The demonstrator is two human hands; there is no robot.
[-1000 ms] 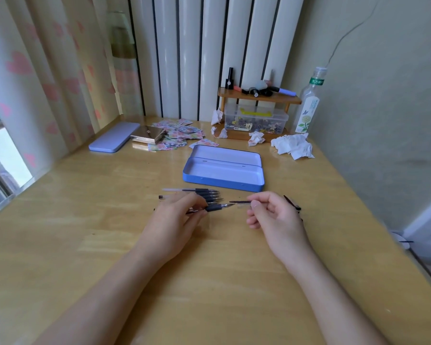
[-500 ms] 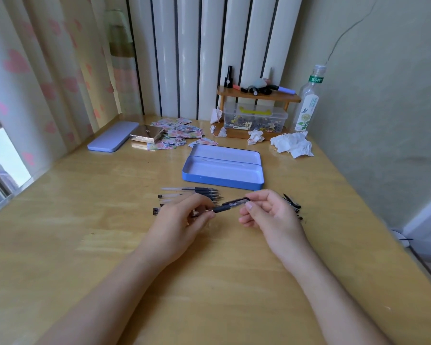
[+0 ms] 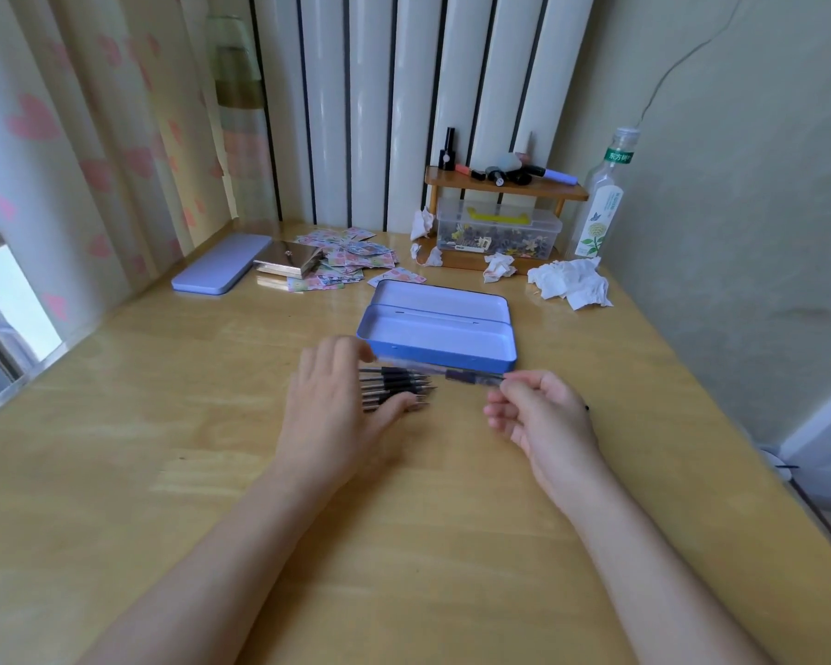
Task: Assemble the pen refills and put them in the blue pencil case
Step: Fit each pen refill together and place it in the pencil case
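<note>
The blue pencil case [image 3: 444, 356] lies open and empty in the middle of the wooden table, lid folded back. Just in front of it, a clear pen refill with a dark cap [image 3: 452, 374] hangs level and blurred, pinched at its right end by my right hand [image 3: 545, 422]. My left hand [image 3: 337, 410] is spread flat over a row of several black-tipped refills [image 3: 399, 388] lying on the table, its index fingertip close to the held refill's left end. Whether that finger touches it I cannot tell.
A closed lilac case [image 3: 221, 269], a silver box [image 3: 286, 265] and scattered stickers [image 3: 356, 259] lie at the back left. A wooden shelf over a clear plastic box [image 3: 497, 232], a bottle [image 3: 599, 206] and crumpled tissues [image 3: 572, 283] stand at the back right. The table edge runs along the right.
The refill has risen from between both hands to just in front of the case. My left hand has let go of it and spread over the row of refills.
</note>
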